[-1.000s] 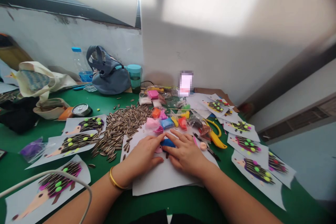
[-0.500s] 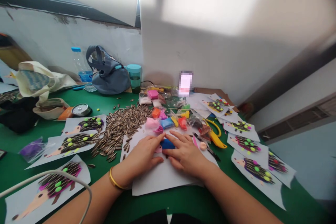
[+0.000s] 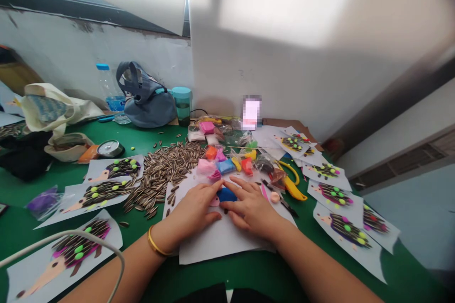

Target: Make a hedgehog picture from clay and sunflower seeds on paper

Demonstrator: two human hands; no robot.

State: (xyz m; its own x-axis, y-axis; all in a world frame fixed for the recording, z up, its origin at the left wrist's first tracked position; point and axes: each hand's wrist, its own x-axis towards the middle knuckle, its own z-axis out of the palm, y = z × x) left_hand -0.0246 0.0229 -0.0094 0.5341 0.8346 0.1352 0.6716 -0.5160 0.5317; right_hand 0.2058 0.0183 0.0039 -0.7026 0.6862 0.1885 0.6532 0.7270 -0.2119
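Both my hands rest over a white sheet of paper (image 3: 213, 246) in front of me. Between them lies a flat patch of blue modelling clay (image 3: 226, 194), with a small pink clay piece (image 3: 214, 201) at its left side. My left hand (image 3: 196, 207) is at the left edge of the blue clay, fingers stretched out. My right hand (image 3: 250, 202) lies with spread fingers on the clay's right part. The fingertips of the two hands nearly meet above it. Part of the clay is hidden under the fingers.
A heap of sunflower seeds (image 3: 167, 165) lies left of the paper. Bagged coloured clay (image 3: 225, 166) sits behind it. Yellow-handled scissors (image 3: 295, 188) and a peach clay ball (image 3: 275, 197) are at the right. Finished hedgehog pictures (image 3: 64, 265) flank both sides; a white cable (image 3: 117, 251) arches at front left.
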